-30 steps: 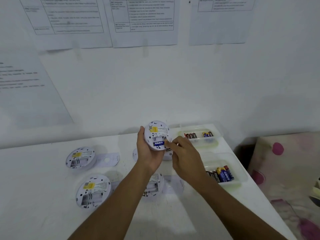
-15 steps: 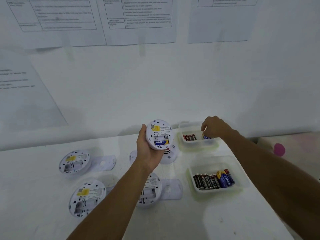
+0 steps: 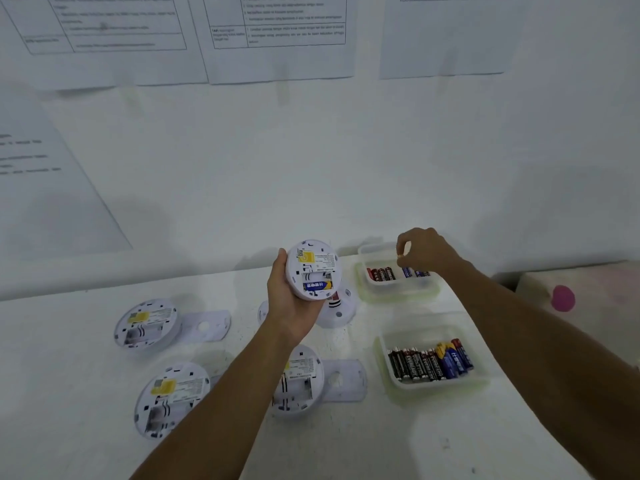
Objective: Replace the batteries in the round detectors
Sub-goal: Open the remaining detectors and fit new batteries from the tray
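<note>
Mid-frame, my left hand (image 3: 291, 303) grips a white round detector (image 3: 313, 270) above the tabletop (image 3: 69, 375). Its back faces me, showing a yellow label and an open compartment with one seated battery (image 3: 317, 285). Further right, my right hand (image 3: 424, 252) curls its fingers to pinch a loose blue battery (image 3: 407, 271) over the far tray (image 3: 398, 294).

The left hand (image 3: 291, 299) grips a round detector (image 3: 313, 268), back showing, one blue cell (image 3: 317, 285) seated; the right hand (image 3: 426, 252) pinches a blue battery (image 3: 407, 271) in the far tray (image 3: 398, 292).

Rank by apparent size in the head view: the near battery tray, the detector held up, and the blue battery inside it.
1. near battery tray
2. held detector
3. blue battery, clearly smallest
</note>
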Available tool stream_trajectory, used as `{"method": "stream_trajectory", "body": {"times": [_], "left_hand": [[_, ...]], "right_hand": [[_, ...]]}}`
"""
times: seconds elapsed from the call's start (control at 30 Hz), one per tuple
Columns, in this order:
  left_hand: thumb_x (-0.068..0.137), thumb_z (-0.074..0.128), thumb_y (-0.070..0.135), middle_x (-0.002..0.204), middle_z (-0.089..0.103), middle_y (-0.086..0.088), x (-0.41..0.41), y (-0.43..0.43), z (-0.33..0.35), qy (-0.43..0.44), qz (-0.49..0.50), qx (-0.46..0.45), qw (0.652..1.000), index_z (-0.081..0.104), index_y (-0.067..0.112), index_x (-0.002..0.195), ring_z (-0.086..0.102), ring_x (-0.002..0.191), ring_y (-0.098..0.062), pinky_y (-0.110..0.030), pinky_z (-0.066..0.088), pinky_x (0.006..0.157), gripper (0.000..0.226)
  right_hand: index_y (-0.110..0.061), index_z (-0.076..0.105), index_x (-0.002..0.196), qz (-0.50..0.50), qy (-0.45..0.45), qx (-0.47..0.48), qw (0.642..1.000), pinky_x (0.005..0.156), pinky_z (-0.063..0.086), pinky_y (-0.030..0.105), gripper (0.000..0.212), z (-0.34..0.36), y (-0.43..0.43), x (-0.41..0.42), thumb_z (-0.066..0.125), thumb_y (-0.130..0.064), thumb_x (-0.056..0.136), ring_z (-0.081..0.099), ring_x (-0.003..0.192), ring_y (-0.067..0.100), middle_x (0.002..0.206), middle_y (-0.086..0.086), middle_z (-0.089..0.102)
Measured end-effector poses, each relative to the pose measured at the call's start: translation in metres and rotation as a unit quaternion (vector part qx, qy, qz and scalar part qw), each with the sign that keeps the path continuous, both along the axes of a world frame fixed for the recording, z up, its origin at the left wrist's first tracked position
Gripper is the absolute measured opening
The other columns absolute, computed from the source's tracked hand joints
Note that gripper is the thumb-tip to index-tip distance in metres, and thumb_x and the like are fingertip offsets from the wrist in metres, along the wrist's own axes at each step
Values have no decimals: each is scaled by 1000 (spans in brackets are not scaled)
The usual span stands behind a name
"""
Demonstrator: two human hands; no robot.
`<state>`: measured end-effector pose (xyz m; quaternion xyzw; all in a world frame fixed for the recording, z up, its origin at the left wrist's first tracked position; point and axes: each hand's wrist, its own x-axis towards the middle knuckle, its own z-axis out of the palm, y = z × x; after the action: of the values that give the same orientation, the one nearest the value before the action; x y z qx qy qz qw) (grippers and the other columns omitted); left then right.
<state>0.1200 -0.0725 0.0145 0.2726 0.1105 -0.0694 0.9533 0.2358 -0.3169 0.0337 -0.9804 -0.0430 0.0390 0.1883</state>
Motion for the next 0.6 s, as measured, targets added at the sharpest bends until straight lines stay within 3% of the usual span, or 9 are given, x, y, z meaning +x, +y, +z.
{"method": "stream_trajectory", "body": {"times": [0.07,0.17,0.27,0.4,0.5,0.6], "left_hand": [[98,40,52,141,54,-17,-1,1,2,1,3,0,1000,51,11,141,47,134,-34,-44,44,101,60],[97,41,52,143,53,-18,-4,-1,3,1,1,7,1000,51,11,141,46,135,-34,-45,43,105,61],[98,40,52,142,53,-17,-10,-3,6,-8,2,9,1000,51,11,141,49,131,-35,-46,38,110,60],[99,37,52,130,59,-18,-21,-5,7,-24,1,34,999,55,9,134,57,113,-31,-46,37,110,59],[99,35,53,114,67,-15,-30,-4,9,-34,4,56,998,62,10,125,65,99,-26,-41,47,96,57],[99,33,54,107,72,-12,-37,-3,10,-36,5,86,996,64,10,122,69,94,-23,-36,54,86,58]], "right_hand": [[-19,64,77,-29,-29,103,994,55,44,23,10,10,3,-10,72,-15,72,54,52,16,81,9,73],[-14,63,86,-3,-72,250,966,57,41,23,9,28,20,-43,69,-10,79,59,62,25,77,4,73],[-13,67,92,61,-89,369,923,55,46,25,13,42,48,-87,70,-5,82,59,62,14,73,-1,70],[-17,70,89,118,-151,383,904,60,54,21,17,34,81,-123,72,-2,81,65,64,9,74,-7,69],[-15,69,87,130,-184,355,907,57,55,23,11,22,97,-137,71,-5,82,66,63,6,75,-4,70],[-15,70,88,168,-233,313,905,65,58,30,11,9,109,-149,70,-8,81,67,70,7,84,-3,69]]}}
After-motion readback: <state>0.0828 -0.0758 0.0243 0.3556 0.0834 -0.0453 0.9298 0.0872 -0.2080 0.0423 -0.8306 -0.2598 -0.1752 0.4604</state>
